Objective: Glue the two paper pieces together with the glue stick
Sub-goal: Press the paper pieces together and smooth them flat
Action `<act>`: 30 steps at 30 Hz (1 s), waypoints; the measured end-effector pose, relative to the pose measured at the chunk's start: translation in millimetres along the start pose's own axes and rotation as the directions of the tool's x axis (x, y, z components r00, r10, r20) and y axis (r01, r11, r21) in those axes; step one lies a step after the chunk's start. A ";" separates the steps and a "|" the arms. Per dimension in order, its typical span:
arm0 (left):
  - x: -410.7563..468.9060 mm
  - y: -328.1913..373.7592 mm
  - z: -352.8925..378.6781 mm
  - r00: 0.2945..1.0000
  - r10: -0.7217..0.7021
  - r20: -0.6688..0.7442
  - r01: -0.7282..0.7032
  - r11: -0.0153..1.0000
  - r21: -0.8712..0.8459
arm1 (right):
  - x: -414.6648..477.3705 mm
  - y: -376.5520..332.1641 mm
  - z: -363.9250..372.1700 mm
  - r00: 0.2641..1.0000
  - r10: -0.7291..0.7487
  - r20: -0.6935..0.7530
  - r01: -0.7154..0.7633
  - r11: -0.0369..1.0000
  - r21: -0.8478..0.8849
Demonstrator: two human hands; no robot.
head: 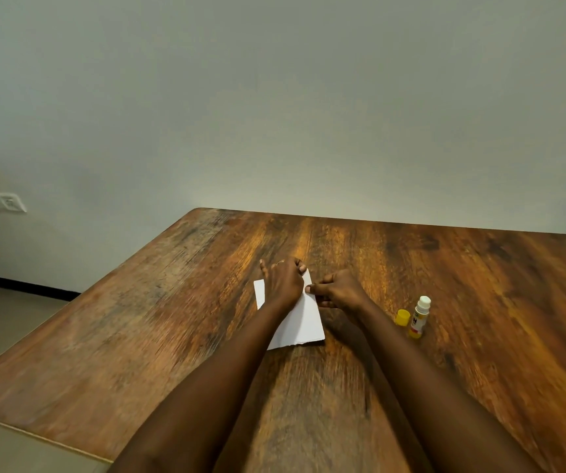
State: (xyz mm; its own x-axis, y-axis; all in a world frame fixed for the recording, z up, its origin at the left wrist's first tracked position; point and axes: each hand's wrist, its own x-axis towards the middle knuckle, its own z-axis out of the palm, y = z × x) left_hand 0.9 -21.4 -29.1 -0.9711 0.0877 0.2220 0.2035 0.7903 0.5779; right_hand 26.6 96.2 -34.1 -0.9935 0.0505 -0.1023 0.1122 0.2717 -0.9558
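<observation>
left hand (283,281) – fingers flat, pressing paper (303,322) on table (172,319) | right hand (338,290) – fingers curled, thumb on paper's edge | glue stick (419,317) upright, uncapped, cap (402,317) just beside

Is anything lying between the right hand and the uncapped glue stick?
Nothing visible: only bare table separates the right hand on the paper from the upright glue stick; its yellow cap stands just beside it.
</observation>
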 end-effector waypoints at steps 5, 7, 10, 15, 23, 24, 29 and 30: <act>6.6 -8.2 0.4 0.991 -0.119 -0.068 0.107 0.982 -0.158 | -3.6 2.0 1.3 0.999 0.010 0.035 -0.008 0.999 -0.052; 9.2 -11.8 1.3 0.980 -0.177 -0.089 0.155 0.964 -0.216 | -6.0 4.0 2.1 0.999 0.018 0.040 -0.016 0.998 -0.054; 12.1 -13.3 -0.4 0.945 -0.300 -0.126 0.259 0.928 -0.269 | -10.1 6.9 2.9 0.999 0.030 0.038 -0.029 0.999 -0.029; 14.9 -14.0 -5.1 0.874 -0.476 -0.096 0.416 0.835 -0.359 | -11.6 10.6 -1.8 0.998 0.044 0.049 -0.043 0.999 -0.018; 13.0 -19.5 -11.3 0.789 -0.614 -0.003 0.523 0.674 -0.523 | -11.8 17.4 -2.0 0.994 0.104 0.024 -0.107 0.983 0.152; 11.8 -19.8 -12.5 0.779 -0.627 0.015 0.533 0.648 -0.544 | -11.4 17.5 -1.4 0.994 0.107 0.007 -0.106 0.978 0.177; 5.4 -14.6 -14.1 0.822 -0.567 -0.059 0.508 0.776 -0.372 | -6.8 13.8 -1.8 0.996 0.065 -0.056 -0.055 0.985 0.163; 4.1 -12.7 -13.6 0.864 -0.497 -0.080 0.456 0.840 -0.293 | -5.4 12.4 -2.4 0.998 0.048 -0.051 -0.040 0.989 0.144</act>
State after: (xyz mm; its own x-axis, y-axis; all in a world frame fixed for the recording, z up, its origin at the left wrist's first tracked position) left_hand -3.9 -39.3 -24.8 -0.9304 -0.3650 -0.0324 -0.2349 0.5263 0.8172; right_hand 33.4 101.6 -44.7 -0.9846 0.1127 -0.1333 0.1475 0.1286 -0.9807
